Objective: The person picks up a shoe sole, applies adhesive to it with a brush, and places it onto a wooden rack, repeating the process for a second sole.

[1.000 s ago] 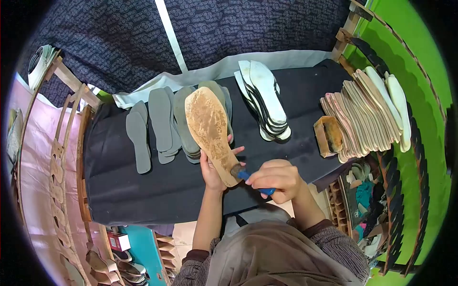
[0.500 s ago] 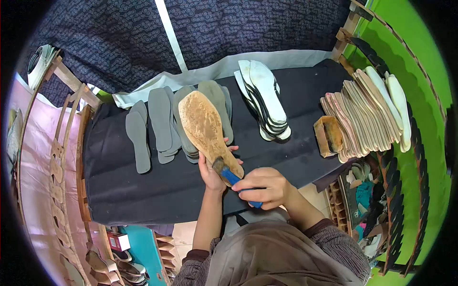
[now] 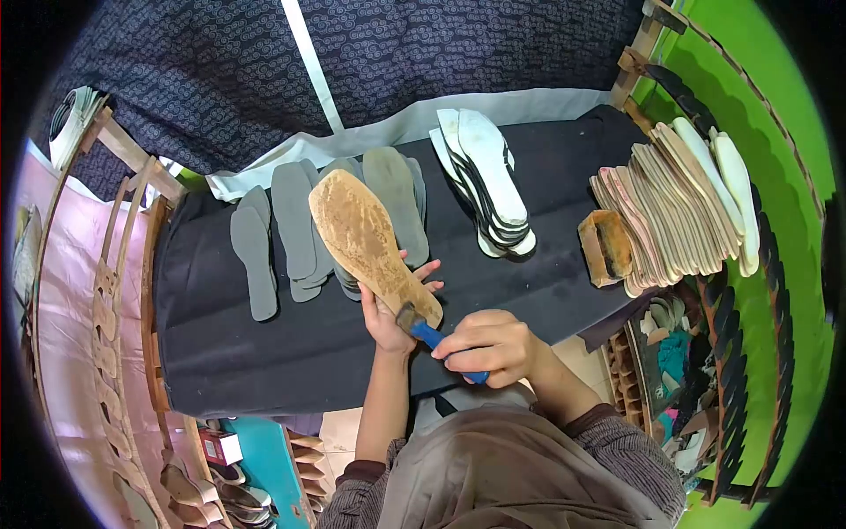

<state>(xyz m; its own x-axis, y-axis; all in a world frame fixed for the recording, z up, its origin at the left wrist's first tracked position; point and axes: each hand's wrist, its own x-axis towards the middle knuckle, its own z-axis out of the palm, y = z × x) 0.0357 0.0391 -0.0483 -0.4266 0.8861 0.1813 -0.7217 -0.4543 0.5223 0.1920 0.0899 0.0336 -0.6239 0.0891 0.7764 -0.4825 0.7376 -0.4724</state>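
Note:
My left hand [image 3: 388,319] holds a tan, blotchy shoe sole [image 3: 357,231] from beneath, its fingers showing past the right edge. The sole's wide end points away from me and its heel end is near my right hand. Closed around a blue-handled brush [image 3: 429,335], my right hand [image 3: 489,348] keeps the dark bristles against the sole's heel part. Behind the held sole lie grey soles [image 3: 293,220] in overlapping rows, partly covered by it. A stack of white soles with black edges [image 3: 489,167] is farther right.
An open-topped brown container [image 3: 606,249] stands at the table's right, beside a long row of beige soles [image 3: 674,212]. Black cloth [image 3: 238,366] covers the table. Wooden racks flank both sides, and a teal cabinet [image 3: 264,467] is below at left.
The tan sole has shifted left and tilted, its wide end swinging left. The brush has moved slightly down along the heel part. Both hands keep their hold.

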